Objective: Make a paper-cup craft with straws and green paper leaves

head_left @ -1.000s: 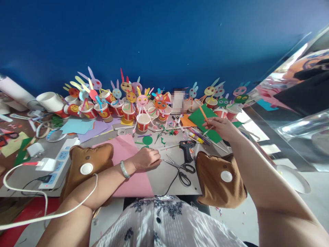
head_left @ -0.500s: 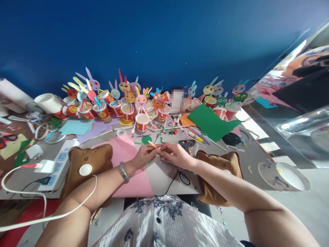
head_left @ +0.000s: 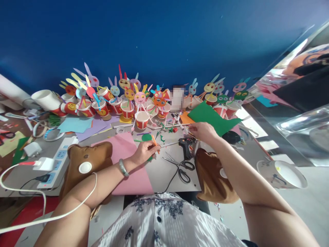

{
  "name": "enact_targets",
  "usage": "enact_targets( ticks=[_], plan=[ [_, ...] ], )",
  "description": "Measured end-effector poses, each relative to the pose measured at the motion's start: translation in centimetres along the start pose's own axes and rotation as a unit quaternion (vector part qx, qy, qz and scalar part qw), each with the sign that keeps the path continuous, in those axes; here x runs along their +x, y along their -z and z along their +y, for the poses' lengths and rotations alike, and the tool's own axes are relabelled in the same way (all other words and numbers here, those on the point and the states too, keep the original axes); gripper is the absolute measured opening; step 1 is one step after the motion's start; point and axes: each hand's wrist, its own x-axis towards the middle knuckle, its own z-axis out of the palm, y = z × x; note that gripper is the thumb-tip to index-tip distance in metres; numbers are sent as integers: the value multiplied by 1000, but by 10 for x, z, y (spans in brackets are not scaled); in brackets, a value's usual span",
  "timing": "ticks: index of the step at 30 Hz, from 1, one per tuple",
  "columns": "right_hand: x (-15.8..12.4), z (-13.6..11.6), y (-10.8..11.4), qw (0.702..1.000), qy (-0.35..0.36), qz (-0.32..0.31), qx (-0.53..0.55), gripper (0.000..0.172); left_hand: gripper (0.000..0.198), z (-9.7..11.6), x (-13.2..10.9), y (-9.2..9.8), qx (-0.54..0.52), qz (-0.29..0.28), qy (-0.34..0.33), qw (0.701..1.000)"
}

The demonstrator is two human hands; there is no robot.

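Note:
My left hand [head_left: 146, 152] is closed around a thin orange stick [head_left: 155, 141], which stands up slantwise from its fingers above the pink sheet's edge. A bit of green shows under this hand; whether the hand holds it I cannot tell. Farther off to the right, my right hand [head_left: 204, 132] reaches over the table beside the green sheet [head_left: 214, 118]. Its fingertips are drawn together near a thin white stick [head_left: 174, 126]; what they pinch, if anything, is hidden. Between the hands lie a black glue gun [head_left: 187, 145] and scissors [head_left: 180, 165] with parted blades.
Paper cups with paper animal faces, such as this red cup [head_left: 142, 120], line the blue wall. A pink sheet [head_left: 128, 175], two brown cushions [head_left: 87, 159], a power strip [head_left: 58, 161] and a white cable [head_left: 31, 224] lie at left and front. A bin [head_left: 282, 175] stands right.
My right hand has left the orange stick and moved right and away from me, uncovering the scissors and glue gun. My left hand keeps the stick, now more upright.

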Motion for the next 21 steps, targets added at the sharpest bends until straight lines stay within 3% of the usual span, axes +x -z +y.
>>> enact_targets(
  ticks=[4, 11, 18, 21],
  plan=[
    [34, 25, -6, 996, -69, -26, -42, 28, 46, -6, 1, 0, -14, -12, 5, 1000],
    [50, 18, -19, 993, -76, -62, -67, 33, 47, -5, -1, 0, -3, -47, -9, 999],
    [44, 17, 1, 989, -60, -89, -97, 37, 44, -8, -1, 2, 63, -68, -33, 995],
    [37, 18, 16, 989, -58, -77, -110, 29, 46, -9, 0, 3, 56, -67, -29, 996]
  ],
)
